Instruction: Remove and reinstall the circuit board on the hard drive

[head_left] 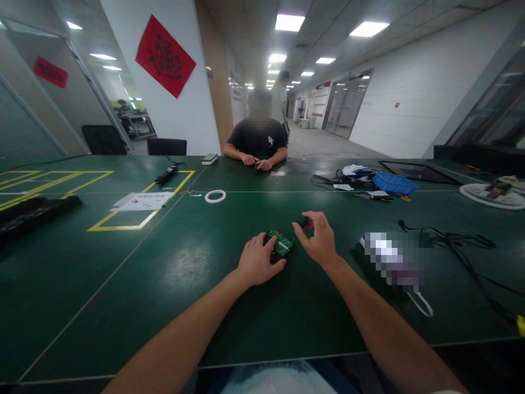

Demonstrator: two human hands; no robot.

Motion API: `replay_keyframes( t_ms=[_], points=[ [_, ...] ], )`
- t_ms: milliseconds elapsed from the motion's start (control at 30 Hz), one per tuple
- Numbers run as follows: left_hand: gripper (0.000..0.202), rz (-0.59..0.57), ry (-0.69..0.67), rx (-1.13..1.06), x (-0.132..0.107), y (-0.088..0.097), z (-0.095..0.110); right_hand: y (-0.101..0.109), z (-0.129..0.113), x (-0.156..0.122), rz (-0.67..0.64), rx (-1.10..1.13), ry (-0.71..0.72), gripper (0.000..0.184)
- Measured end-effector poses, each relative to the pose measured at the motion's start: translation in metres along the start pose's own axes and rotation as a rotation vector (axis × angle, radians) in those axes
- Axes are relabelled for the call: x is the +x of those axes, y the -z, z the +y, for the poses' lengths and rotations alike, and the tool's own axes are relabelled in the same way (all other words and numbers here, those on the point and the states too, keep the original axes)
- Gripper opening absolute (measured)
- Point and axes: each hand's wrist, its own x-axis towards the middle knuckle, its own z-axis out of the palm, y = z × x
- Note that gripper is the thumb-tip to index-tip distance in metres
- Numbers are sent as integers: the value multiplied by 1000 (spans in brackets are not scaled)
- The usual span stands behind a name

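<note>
A green circuit board [283,244] sits in a black casing on the table in front of me. My left hand [259,261] grips it from the left, fingers over its left side and thumb along its near edge. To the right of the board, my right hand [319,239] pinches a small screwdriver [302,221] by its dark handle. A thin shaft seems to run from the handle down to the board's right edge; whether the tip touches a screw is too small to tell.
A pixelated phone-like object [389,260] and black cables [451,241] lie right. Farther off are a blue basket [396,183], a white tape roll [215,196] and paper [143,201]. A seated person [258,139] rests both hands on the far edge.
</note>
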Motion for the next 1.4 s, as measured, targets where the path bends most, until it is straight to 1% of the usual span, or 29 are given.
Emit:
replay_keyframes(
  t_ms=[133, 300, 367, 467, 567, 667, 800, 900, 1000, 1067, 1233, 1400],
  points=[
    [79, -2, 5, 5, 0, 0, 1, 0, -1, 0, -31, 63, 4, 36],
    [78, 0, 7, 10, 0, 0, 2, 1, 2, 1, 60, 17, -12, 32],
    [78, 1, 9, 10, 0, 0, 1, 2, 3, 1, 71, 17, -9, 32],
    [79, 3, 3, 13, 0, -2, 0, 0, 2, 1, 73, 87, 10, 29],
    [79, -1, 2, 13, 0, -3, -1, -4, 1, 0, 93, 165, -2, 29],
    [80, -5, 9, 11, 0, -3, -1, -4, 0, -1, 96, 126, -11, 29],
    [79, 5, 1, 9, -1, -1, 0, 0, -1, 1, 53, 69, 39, 25],
    [79, 6, 3, 8, -1, 0, 1, -1, -1, 1, 45, 99, 30, 26],
    [79, -2, 9, 2, -1, 0, 1, -5, 0, -1, 68, 143, -30, 30],
    [78, -2, 14, -1, 0, -1, 0, -6, 0, -2, 61, 134, -52, 33],
    [79, -8, 14, -1, -1, 0, 1, -3, -4, -3, 11, 78, 7, 31],
    [79, -6, 12, 6, -1, 1, 2, -6, -3, -3, 85, 125, -40, 34]
  ],
)
